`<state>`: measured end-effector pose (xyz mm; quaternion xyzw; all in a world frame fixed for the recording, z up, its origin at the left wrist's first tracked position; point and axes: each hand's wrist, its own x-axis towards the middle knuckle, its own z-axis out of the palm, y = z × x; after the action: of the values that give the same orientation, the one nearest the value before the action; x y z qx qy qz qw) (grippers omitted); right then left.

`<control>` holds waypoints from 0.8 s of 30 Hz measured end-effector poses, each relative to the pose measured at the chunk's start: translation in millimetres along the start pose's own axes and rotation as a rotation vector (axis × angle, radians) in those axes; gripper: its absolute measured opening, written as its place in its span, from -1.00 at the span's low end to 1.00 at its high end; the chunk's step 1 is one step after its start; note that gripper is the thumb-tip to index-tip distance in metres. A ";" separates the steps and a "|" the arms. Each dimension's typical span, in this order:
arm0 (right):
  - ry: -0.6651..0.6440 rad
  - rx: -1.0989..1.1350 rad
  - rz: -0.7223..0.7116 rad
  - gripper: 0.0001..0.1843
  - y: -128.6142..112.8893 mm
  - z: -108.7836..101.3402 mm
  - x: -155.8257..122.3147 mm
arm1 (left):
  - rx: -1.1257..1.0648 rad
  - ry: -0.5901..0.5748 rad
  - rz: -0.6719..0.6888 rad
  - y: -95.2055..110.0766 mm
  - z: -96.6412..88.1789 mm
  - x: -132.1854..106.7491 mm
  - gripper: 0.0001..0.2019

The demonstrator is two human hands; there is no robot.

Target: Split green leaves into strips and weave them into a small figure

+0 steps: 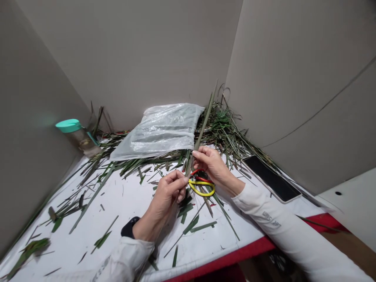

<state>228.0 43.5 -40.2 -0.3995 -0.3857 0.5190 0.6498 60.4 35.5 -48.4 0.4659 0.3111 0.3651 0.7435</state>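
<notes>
A long narrow green leaf blade stands almost upright between my hands. My right hand pinches it partway up, and my left hand holds its lower end. Just below my right hand lie a yellow elastic loop and a red loop, partly hidden by my fingers. Cut leaf strips are scattered around both hands. A black watch sits on my left wrist, and white sleeves cover both forearms.
A crumpled clear plastic bag lies on a heap of long green leaves at the back. A bottle with a teal lid stands back left. A black-screened tablet lies on the right. The white table has a red front edge, with grey walls behind.
</notes>
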 end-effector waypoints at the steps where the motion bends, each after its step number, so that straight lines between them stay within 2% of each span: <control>1: 0.002 -0.010 -0.006 -0.58 0.1 -0.1 -0.1 | 0.017 0.012 0.013 -0.5 -0.5 0.0 -0.75; 9: -0.015 -0.144 -0.045 -0.63 1.5 2.3 -4.6 | 0.142 0.008 0.065 3.6 3.0 0.3 -0.76; 16: -0.040 -0.311 -0.086 -0.73 2.8 14.7 -17.7 | 0.244 0.061 0.140 5.1 -6.7 8.1 -0.71; 24: -0.128 -0.440 -0.078 -0.66 12.0 13.5 -13.2 | 0.233 0.097 0.177 1.3 -9.2 11.1 -0.71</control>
<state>209.1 33.9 -47.3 -0.4824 -0.5451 0.4215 0.5408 58.7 49.5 -52.0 0.5563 0.3447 0.4128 0.6335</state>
